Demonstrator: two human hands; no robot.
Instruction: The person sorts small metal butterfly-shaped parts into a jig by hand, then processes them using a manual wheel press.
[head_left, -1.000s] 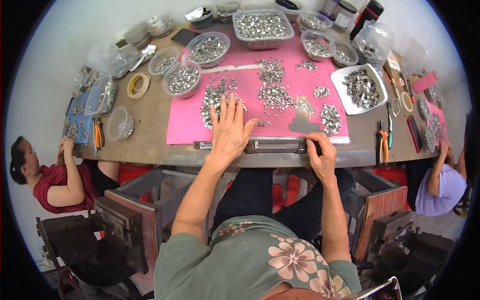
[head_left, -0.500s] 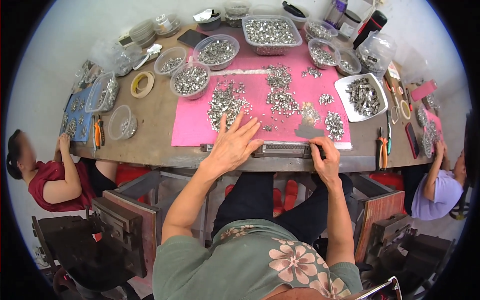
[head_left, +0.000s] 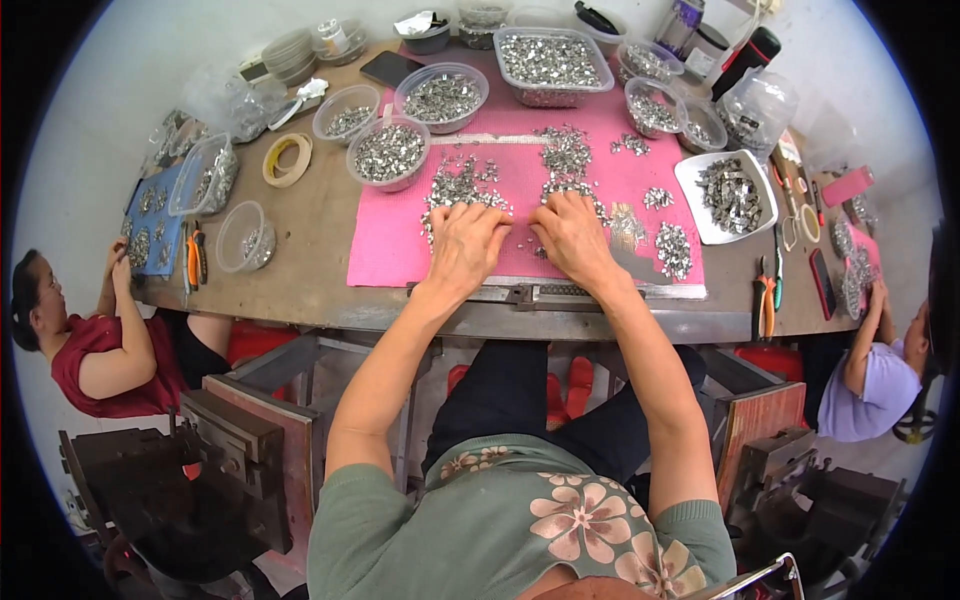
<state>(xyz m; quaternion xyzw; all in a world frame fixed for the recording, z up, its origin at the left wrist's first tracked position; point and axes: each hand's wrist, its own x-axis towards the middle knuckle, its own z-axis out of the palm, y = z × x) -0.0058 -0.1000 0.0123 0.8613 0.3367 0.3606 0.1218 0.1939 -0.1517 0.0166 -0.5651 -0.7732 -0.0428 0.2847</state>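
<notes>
My left hand [head_left: 468, 243] rests at the near end of a pile of small shiny metal pieces [head_left: 465, 182] on a pink mat [head_left: 395, 240]. Its fingers are bent down and drawn together. Just to its right, my right hand [head_left: 573, 235] reaches into a second pile of metal pieces [head_left: 566, 152], fingers curled in a pinch. The fingertips of both hands are mostly hidden, so whatever they hold does not show. Below my wrists a long dark metal fixture [head_left: 545, 295] lies along the table's front edge. A flat grey plate [head_left: 645, 268] is partly behind my right wrist.
Clear tubs of metal pieces [head_left: 442, 98] line the back, with a larger rectangular tub [head_left: 553, 62]. A white dish [head_left: 728, 195] holds darker strips. Pliers [head_left: 765, 300] lie at the right, tape [head_left: 287, 160] at the left. Two co-workers [head_left: 115, 340] sit either side.
Both hands have left the fixture and mat edge. My right hand moved left and away from me to the middle pile; my left hand's spread fingers have curled in at the left pile.
</notes>
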